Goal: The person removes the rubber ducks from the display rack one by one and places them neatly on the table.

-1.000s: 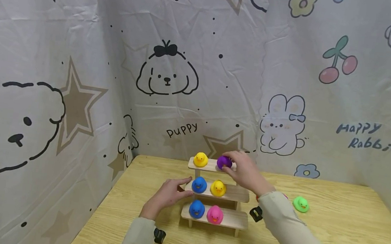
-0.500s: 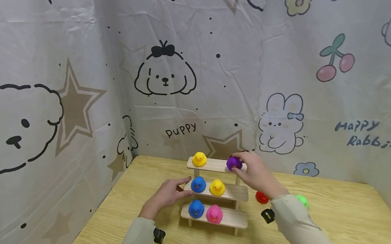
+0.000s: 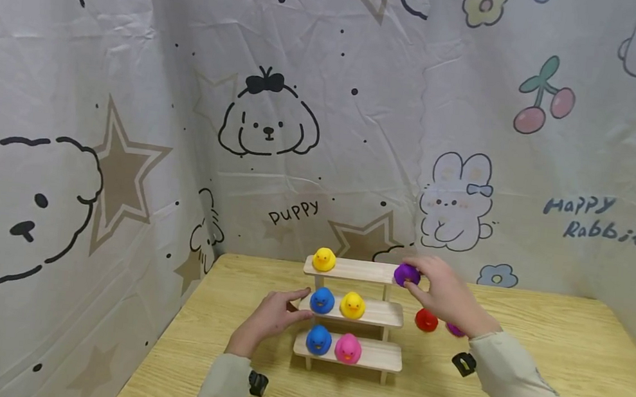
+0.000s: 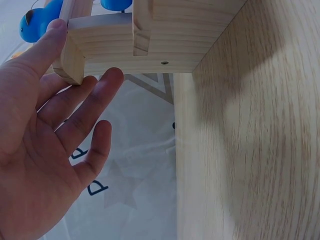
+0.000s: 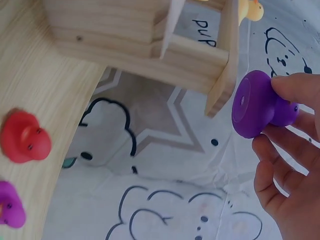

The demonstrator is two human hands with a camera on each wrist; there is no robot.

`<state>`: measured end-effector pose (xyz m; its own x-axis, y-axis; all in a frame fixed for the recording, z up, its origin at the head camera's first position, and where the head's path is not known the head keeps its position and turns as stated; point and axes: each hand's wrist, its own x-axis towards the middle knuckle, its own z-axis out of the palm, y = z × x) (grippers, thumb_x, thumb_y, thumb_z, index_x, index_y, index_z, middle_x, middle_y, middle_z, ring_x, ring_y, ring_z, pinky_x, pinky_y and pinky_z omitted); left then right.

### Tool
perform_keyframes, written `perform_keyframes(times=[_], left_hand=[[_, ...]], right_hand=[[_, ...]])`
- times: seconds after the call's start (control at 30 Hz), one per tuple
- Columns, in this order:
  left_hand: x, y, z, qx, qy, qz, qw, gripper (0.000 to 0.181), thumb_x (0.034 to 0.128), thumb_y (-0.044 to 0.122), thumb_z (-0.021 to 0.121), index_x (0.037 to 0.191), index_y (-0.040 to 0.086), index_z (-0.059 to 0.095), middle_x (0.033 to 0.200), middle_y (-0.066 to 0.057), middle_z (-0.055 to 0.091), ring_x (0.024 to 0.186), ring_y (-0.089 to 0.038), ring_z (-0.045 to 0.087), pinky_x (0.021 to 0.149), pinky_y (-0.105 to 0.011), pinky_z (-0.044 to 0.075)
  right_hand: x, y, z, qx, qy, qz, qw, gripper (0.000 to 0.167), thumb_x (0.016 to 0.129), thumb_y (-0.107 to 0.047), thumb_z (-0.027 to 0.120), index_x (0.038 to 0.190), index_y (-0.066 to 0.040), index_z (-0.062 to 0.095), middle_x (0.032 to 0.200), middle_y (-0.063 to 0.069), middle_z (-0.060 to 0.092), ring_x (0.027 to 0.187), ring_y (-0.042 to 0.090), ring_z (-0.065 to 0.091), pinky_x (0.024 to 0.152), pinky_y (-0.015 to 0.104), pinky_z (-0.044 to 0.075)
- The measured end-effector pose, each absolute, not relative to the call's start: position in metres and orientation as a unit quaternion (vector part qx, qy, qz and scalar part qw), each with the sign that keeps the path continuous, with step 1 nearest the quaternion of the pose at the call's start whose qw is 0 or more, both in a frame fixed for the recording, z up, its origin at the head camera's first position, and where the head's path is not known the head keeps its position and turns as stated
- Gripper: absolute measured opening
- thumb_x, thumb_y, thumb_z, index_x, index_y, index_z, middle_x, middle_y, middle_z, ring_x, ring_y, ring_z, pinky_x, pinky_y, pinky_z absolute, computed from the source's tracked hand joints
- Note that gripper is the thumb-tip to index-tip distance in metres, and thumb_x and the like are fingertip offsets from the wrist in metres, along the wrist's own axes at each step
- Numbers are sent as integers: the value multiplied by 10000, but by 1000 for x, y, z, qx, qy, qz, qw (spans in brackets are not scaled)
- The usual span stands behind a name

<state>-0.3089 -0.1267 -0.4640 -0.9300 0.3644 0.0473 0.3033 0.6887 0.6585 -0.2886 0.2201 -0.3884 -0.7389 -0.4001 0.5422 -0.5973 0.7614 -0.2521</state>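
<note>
One purple duck (image 3: 406, 275) is pinched in the right hand's (image 3: 444, 294) fingers by the top shelf's (image 3: 363, 270) right end; the left hand (image 3: 272, 315) grips the middle shelf (image 3: 384, 313). We judge this positioning, calling next for its base fully over wood. We find it near upright, head up; beak direction and long axis undetermined.

wood-grain table (image 3: 179, 352) | pale curtain (image 3: 395, 129) behind | puppy print (image 3: 271, 119) left of rabbit print (image 3: 457, 203)

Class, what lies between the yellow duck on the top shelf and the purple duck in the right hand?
In the head view, only a bare stretch of top shelf lies between the yellow duck and the purple duck.
</note>
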Motion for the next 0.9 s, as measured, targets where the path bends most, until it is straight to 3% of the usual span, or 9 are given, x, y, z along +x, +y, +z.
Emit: perform_keyframes(times=[0.4, 0.8, 0.9], left_hand=[[-309, -126, -462, 187, 917, 351, 41, 632, 863, 487, 626, 1402, 186, 489, 1332, -35, 544, 891, -146, 578, 730, -302, 501], [-309, -127, -462, 184, 918, 348, 41, 627, 862, 488, 628, 1397, 190, 495, 1317, -36, 555, 876, -137, 575, 710, -287, 497], [-308, -127, -462, 184, 918, 349, 44, 628, 861, 488, 629, 1397, 190, 495, 1322, -33, 552, 876, -135, 573, 713, -286, 495]], right_hand=[[-274, 255, -409, 254, -917, 194, 239, 324, 782, -92, 752, 1079, -18, 643, 973, 56, 636, 868, 213, 553, 754, 408, 487], [-260, 272, -436, 241, -933, 179, 196, 370, 773, -92, 766, 1110, -9, 638, 1034, 104, 646, 907, 253, 587, 749, 419, 518], [-258, 275, -441, 236, -938, 171, 188, 374, 774, -117, 768, 1112, -27, 638, 1025, 87, 639, 878, 214, 564, 730, 392, 508]])
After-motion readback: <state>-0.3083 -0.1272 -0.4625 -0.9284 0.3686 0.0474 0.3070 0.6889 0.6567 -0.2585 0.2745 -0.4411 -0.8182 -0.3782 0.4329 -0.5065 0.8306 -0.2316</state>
